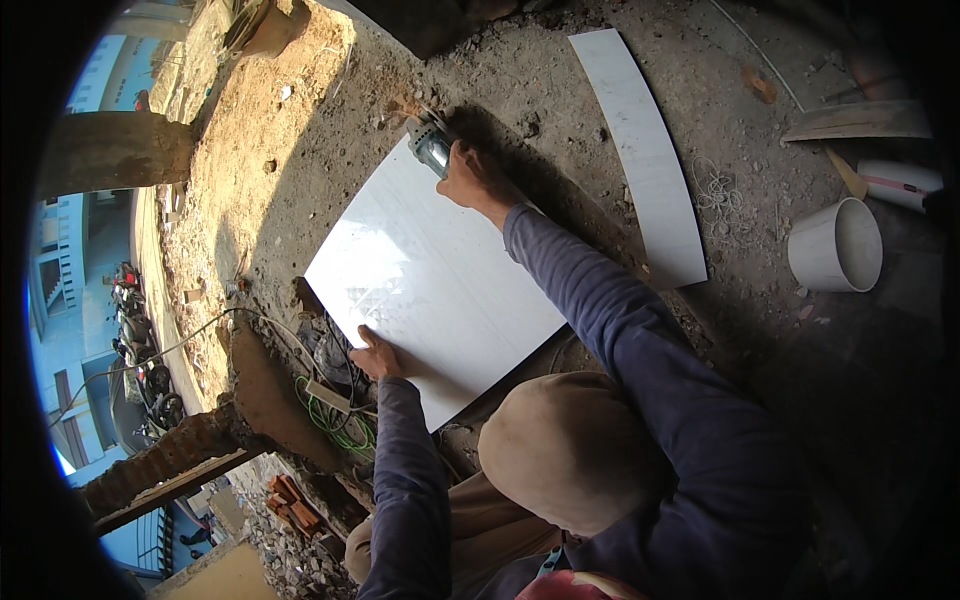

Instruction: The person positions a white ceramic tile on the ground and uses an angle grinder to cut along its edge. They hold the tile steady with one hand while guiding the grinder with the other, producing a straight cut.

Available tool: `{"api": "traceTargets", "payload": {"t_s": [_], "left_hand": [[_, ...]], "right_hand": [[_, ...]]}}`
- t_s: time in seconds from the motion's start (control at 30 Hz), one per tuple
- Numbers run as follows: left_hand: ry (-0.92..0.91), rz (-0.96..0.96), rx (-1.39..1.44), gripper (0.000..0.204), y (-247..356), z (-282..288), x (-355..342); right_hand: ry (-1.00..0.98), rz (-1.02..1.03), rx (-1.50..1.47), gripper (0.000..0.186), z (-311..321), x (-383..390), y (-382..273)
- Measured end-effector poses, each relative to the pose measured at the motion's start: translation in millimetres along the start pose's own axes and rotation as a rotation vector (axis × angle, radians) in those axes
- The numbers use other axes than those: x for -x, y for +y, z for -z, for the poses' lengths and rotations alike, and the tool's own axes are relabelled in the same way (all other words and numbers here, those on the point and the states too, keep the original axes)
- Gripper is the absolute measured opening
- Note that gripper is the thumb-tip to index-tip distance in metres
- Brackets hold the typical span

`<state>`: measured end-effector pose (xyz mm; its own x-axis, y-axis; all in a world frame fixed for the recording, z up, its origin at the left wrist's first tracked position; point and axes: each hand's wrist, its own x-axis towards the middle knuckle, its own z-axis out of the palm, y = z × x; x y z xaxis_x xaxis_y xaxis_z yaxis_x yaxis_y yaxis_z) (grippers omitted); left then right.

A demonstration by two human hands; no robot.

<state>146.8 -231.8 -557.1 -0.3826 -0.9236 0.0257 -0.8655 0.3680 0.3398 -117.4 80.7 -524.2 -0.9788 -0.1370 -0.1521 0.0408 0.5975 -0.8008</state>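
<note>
A large glossy white tile (450, 290) lies in front of my knees, slightly raised off the dirt ground. My right hand (472, 180) is wrapped around a grey-green power cutter (430, 148) at the tile's far corner. The cutter's blade is too small to make out; reddish dust lies just beyond it. At the tile's left edge, my left hand (376, 356) grips the rim, one digit on the top face and the other fingers partly hidden. A narrow cut strip of white tile (645, 160) lies apart on the ground to the right.
A white bucket (835, 245) lies tilted at the right, with tangled string (716, 190) nearby. Green cable (335, 415) and a power strip (327, 396) lie left of my left forearm. Broken brick wall (150, 460) and rubble (300, 550) border the left side.
</note>
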Motion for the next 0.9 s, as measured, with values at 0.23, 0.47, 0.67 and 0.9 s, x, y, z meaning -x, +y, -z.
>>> {"api": "traceTargets", "payload": {"t_s": [0.23, 0.47, 0.67, 0.9], "left_hand": [[-0.022, -0.004, 0.006, 0.081, -2.1, -0.1, -2.2], [-0.039, -0.008, 0.000, 0.087, -5.4, -1.7, -5.2], [-0.028, -0.017, 0.001, 0.087, -6.0, -2.0, -4.1], [-0.039, -0.024, -0.014, 0.084, -8.2, -4.9, -8.9]], "right_hand": [[-0.017, -0.019, 0.025, 0.078, -1.4, -0.2, 1.0], [-0.008, -0.031, 0.030, 0.076, -2.0, 0.6, 1.9], [-0.015, -0.037, 0.013, 0.075, 1.6, 3.0, 1.8], [0.012, -0.006, 0.017, 0.070, 1.2, 3.6, 3.6]]}}
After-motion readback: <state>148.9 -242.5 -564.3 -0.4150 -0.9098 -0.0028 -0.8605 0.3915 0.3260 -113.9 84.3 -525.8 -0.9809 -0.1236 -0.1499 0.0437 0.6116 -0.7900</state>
